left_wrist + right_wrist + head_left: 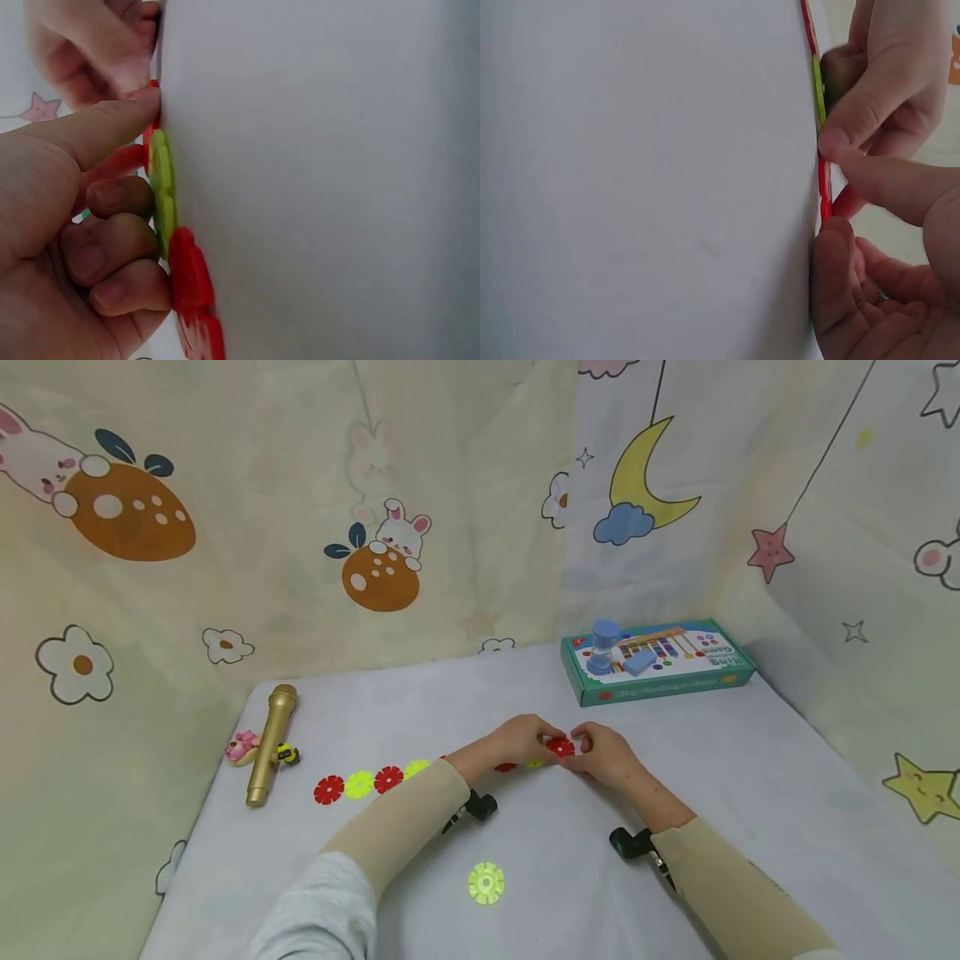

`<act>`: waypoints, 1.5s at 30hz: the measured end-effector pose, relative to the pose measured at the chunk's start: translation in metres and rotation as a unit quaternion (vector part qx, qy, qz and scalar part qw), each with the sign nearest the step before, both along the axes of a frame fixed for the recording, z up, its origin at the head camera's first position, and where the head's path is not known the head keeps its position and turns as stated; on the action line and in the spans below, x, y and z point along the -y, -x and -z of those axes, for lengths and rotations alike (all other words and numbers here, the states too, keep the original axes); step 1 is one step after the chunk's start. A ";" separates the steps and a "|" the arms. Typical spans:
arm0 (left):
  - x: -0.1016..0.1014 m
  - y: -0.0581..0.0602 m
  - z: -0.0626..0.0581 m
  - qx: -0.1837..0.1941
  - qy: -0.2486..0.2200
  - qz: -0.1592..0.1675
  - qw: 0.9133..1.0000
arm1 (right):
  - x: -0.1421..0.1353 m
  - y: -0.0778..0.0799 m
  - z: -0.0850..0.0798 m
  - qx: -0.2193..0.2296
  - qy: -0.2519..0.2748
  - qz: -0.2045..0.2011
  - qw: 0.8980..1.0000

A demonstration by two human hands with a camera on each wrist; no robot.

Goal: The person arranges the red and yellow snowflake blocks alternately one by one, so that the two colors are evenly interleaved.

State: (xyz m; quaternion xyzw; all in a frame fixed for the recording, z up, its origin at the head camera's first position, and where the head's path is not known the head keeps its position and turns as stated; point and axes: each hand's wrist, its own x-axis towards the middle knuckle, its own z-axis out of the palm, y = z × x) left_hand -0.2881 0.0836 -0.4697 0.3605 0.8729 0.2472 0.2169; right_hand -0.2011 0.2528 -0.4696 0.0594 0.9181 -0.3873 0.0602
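Note:
A row of red and yellow-green notched plastic discs runs across the white table. At its right end lies a red notched disc [560, 746]. My left hand [519, 739] pinches this disc from the left between thumb and forefinger, its other fingers curled in the left wrist view. From the right my right hand [609, 757] grips the same disc's edge with thumb and fingertips. Beside it in the row are a yellow-green disc [163, 187] and another red disc [193, 277]. My left forearm covers the row's middle.
A single yellow-green disc [486, 883] lies near the front. On the left stand a gold microphone-like stick [272, 747], a pink figure [242, 747] and a small bee figure [287, 753]. At the back right, a green game box [660, 660] carries a blue sand timer [602, 647].

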 end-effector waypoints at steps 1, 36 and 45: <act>0.000 0.001 0.000 -0.002 0.000 -0.001 1.000 | 0.002 -0.003 -0.002 -0.008 0.004 0.002 1.000; 0.004 -0.005 0.002 0.001 -0.027 -0.025 0.999 | 0.125 -0.099 -0.018 0.070 0.025 -0.321 0.944; 0.002 -0.006 0.000 -0.008 -0.014 -0.028 0.999 | 0.052 -0.076 -0.038 0.090 0.228 -0.209 0.947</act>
